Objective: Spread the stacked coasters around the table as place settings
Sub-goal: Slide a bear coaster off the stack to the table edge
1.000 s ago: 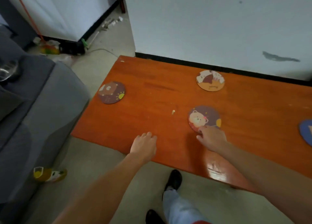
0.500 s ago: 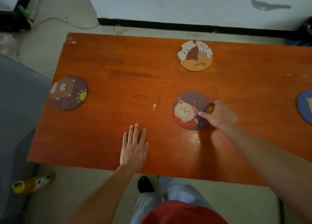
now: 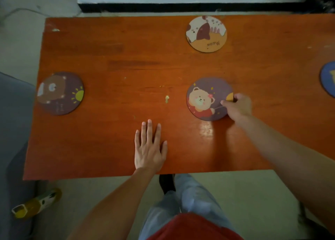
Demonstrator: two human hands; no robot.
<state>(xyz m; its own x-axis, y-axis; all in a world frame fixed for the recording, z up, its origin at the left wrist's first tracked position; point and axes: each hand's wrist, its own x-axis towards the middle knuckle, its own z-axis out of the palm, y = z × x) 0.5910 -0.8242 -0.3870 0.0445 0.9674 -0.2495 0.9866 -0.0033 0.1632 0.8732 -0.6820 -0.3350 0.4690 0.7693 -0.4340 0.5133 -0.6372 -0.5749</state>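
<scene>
Round picture coasters lie apart on the orange wooden table (image 3: 112, 46). A purple coaster with a pale bear (image 3: 204, 98) lies at centre right, and my right hand (image 3: 238, 107) pinches its right edge with thumb on top. A brown-bear coaster (image 3: 59, 93) sits at the left edge. A cat coaster (image 3: 206, 34) lies at the far side. A blue coaster (image 3: 328, 80) is cut off at the right border. My left hand (image 3: 149, 147) rests flat on the table near the front edge, fingers spread, holding nothing.
A small pale crumb (image 3: 167, 98) lies mid-table. A grey sofa (image 3: 10, 131) stands left of the table, with a yellow bottle (image 3: 36, 202) on the floor beside it. A white wall with black skirting (image 3: 181, 5) runs behind. My legs are below the front edge.
The view has swung from slanted to straight over the table. My right hand shifted from the bear coaster's front edge to its right edge. My left hand flattened and spread its fingers.
</scene>
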